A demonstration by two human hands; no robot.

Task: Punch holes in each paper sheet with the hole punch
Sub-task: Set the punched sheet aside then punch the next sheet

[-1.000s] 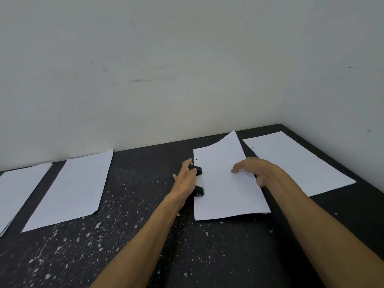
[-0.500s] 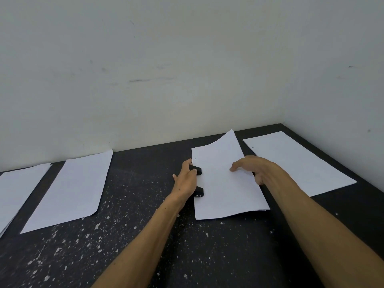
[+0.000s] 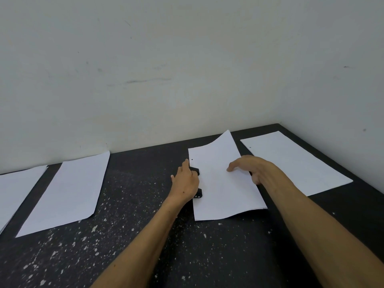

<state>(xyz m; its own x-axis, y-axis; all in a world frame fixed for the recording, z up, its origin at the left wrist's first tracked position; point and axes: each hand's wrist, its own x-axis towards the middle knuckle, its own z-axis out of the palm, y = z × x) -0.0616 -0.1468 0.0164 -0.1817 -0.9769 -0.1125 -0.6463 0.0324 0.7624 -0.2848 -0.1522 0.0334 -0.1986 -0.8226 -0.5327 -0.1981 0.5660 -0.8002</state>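
Hole punch: black, centre of frame, mostly hidden under the left hand. Only two black ends show, one just above the hand's knuckles and one below it, both against the left edge of the middle sheet. Left hand lies on top of the punch, fingers pointing toward the wall; whether they curl round the body or just press flat, cannot tell from this angle.

Middle sheet: white, right of centre, left edge in the punch. One small hole visible near its upper left corner. Far corner lifts off the worktop and curves up; near right edge also sits slightly raised.

Right hand: over the sheet's right side, fingers loosely bent and spread, fingertips at or on the paper near its middle, not gripping anything. Thumb side hangs past the sheet's right edge.

Right sheet: flat in the corner at right of frame, apart from the middle sheet, one hole visible near its upper left edge.

Left sheet: flat at left of frame, well apart from the punch. Far-left sheet: cut off by the frame edge, just beside it with a dark strip between.

Worktop: dark, speckled with pale flecks in the lower half of frame. Plain pale wall behind and at right.
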